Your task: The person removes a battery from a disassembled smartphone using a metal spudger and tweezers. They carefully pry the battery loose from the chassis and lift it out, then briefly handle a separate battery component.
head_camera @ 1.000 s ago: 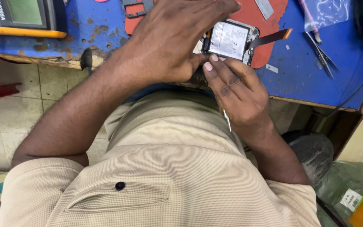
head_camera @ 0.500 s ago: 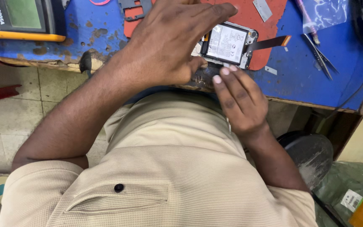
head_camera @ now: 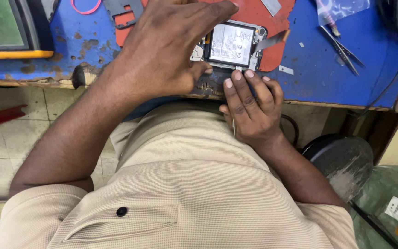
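Note:
An opened phone (head_camera: pixel 233 44), its back off and its battery showing, lies on a red mat (head_camera: pixel 272 23) on the blue workbench (head_camera: pixel 318 74). My left hand (head_camera: pixel 166 50) reaches over it from the left, fingers spread, thumb and palm pressing on the phone's left edge. My right hand (head_camera: pixel 249 108) rests at the bench's near edge, its fingertips just below the phone's bottom edge. A thin metal tool (head_camera: pixel 233 127) pokes out from under that palm, and its tip is hidden.
A yellow-edged meter (head_camera: pixel 5 32) sits at the bench's far left. A grey phone frame part (head_camera: pixel 125 11) and a pink band (head_camera: pixel 86 7) lie behind my left hand. Tweezers (head_camera: pixel 342 48) lie to the right, and a black stool (head_camera: pixel 342 161) stands below the bench.
My right hand has slid from the phone's near left corner to the bench edge below the phone's bottom. My left hand has stayed over the phone.

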